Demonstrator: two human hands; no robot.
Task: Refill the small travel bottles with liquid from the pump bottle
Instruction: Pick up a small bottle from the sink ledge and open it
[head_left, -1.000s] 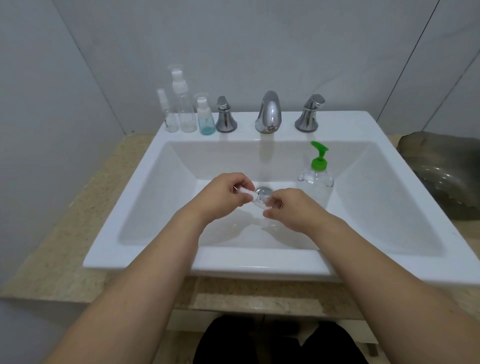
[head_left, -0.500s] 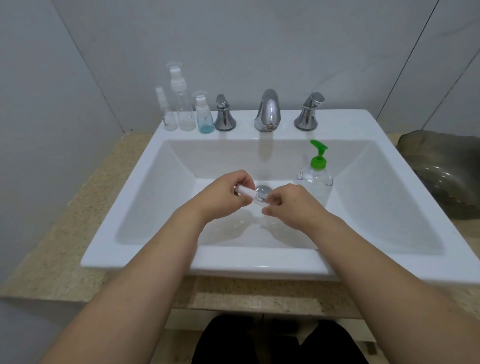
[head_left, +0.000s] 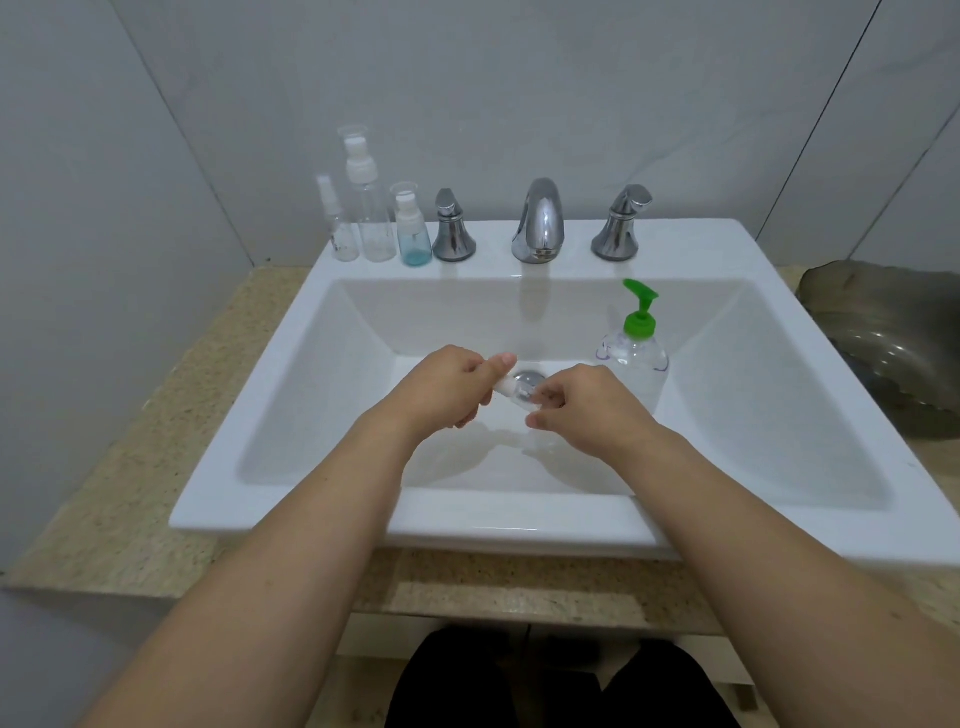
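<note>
Both grips still pinch the small clear bottle (head_left: 521, 391); left hand (head_left: 451, 385) thumb has lifted, right hand (head_left: 582, 410) unchanged.

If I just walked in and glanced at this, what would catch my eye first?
Probably the two hands meeting over the middle of the white sink: the left hand and right hand hold a small clear travel bottle between them. Next, the pump bottle with its bright green top, standing in the basin to the right. Three more small bottles line the ledge at back left.
</note>
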